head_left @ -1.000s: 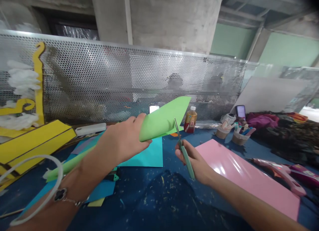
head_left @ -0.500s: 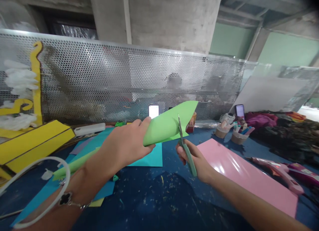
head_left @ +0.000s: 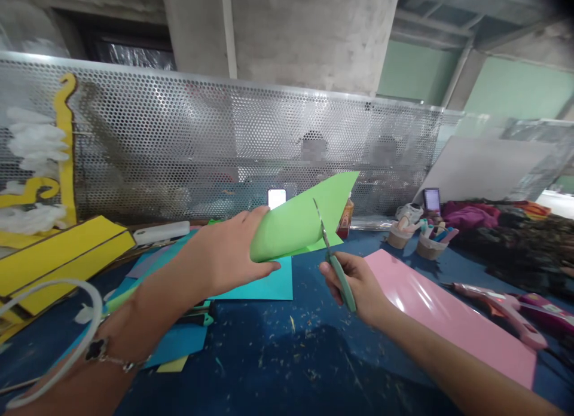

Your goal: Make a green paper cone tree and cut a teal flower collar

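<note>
Slightly left of centre, my left hand (head_left: 226, 248) is closed around a curled sheet of light green paper (head_left: 298, 222), held up above the table. My right hand (head_left: 356, 284) grips the green handles of a pair of scissors (head_left: 341, 280). The blades point up and slightly left, lying across the right part of the green paper at a slit in it. Under and beyond my left hand lie sheets of blue paper (head_left: 264, 287). To the right of my right hand rests a glossy pink sheet (head_left: 443, 314).
Two pink glue guns, the nearer glue gun (head_left: 506, 311) lit, lie at the right. Cups of pens (head_left: 433, 245) stand behind. A phone (head_left: 277, 198) leans at the back before a perforated metal screen (head_left: 179, 147). Yellow boards (head_left: 67, 263) lie left. Paper scraps dot the blue table (head_left: 287, 368).
My left hand has shifted slightly left with the green paper, whose free end has risen. The scissor blades reach a bit further up and left across the paper.
</note>
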Available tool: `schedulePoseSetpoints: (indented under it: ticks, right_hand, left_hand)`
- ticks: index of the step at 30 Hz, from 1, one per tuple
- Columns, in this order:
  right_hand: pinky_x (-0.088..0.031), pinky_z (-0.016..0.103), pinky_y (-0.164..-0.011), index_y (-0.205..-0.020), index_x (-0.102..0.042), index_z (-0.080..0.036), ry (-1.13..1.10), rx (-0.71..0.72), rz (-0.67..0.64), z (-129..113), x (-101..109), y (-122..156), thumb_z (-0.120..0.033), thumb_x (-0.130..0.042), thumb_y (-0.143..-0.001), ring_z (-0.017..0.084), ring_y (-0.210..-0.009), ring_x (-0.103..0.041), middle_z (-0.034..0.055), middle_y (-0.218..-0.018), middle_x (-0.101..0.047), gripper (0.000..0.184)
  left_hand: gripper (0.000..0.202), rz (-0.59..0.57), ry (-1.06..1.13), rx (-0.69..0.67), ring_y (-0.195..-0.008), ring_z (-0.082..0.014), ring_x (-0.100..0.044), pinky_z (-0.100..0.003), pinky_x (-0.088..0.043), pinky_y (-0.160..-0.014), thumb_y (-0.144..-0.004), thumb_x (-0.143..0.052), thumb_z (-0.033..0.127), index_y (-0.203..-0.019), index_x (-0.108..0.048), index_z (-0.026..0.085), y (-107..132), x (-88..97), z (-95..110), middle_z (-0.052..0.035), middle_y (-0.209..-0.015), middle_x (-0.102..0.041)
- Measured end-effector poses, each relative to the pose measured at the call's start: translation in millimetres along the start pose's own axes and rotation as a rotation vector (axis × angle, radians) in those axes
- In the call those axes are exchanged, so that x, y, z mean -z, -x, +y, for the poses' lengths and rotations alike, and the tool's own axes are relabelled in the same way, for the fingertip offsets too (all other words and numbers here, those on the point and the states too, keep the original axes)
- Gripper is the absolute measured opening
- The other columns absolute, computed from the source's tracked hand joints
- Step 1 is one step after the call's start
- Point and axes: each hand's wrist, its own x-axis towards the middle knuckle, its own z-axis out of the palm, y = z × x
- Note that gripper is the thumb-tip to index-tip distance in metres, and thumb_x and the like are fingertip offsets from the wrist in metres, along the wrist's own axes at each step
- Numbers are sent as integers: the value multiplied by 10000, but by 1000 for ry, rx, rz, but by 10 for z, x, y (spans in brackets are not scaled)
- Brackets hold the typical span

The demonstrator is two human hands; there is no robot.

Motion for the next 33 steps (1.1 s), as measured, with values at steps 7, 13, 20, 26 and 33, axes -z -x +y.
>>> schedulePoseSetpoints:
  ticks: [7, 13, 20, 26, 33]
  right_hand:
    - [-309, 264, -427, -669, -455, -236, 18, -11, -55, 68, 24, -6, -737, -713, -788, 108, -427, -401, -65, -503, -440, 577]
    - [-353, 275, -583, -786, -499, -220, 111, 91, -100, 66, 43, 7, -669, -708, -840, 137, -638, -419, -39, -689, -452, 498]
    - [-404, 314, -711, -885, -525, -228, 154, 100, -136, 66, 60, -8, -717, -663, -853, 186, -785, -447, 1, -835, -497, 509]
    - [-382, 307, -658, -860, -526, -229, 74, 63, -137, 74, 51, -18, -731, -678, -837, 164, -713, -408, -15, -783, -471, 525]
    - [-322, 304, -620, -846, -520, -227, 40, 70, -107, 96, 41, -21, -741, -677, -842, 152, -666, -376, -31, -727, -436, 537]
  left_hand:
    - [772, -155, 260, -21, -1223, -385, -640, -411, -536, -897, -806, -691, 616, -1477, -467, 308, 10, 170, -113, -91, -1443, -625]
    - [891, -299, 314, 30, -1081, -355, -693, -386, -548, -803, -728, -757, 604, -1468, -404, 255, -19, 152, -220, -117, -1300, -683]
    - [928, -265, 239, 8, -852, -331, -724, -375, -506, -648, -702, -766, 513, -1505, -361, 285, -31, 66, -205, -92, -1090, -747]
    - [872, -216, 134, 6, -798, -314, -713, -337, -420, -569, -702, -716, 453, -1496, -392, 298, -23, -12, -110, -68, -1032, -757]
    - [835, -207, 91, -4, -841, -340, -717, -345, -389, -576, -712, -678, 413, -1495, -401, 323, -27, -46, -44, -74, -1080, -761]
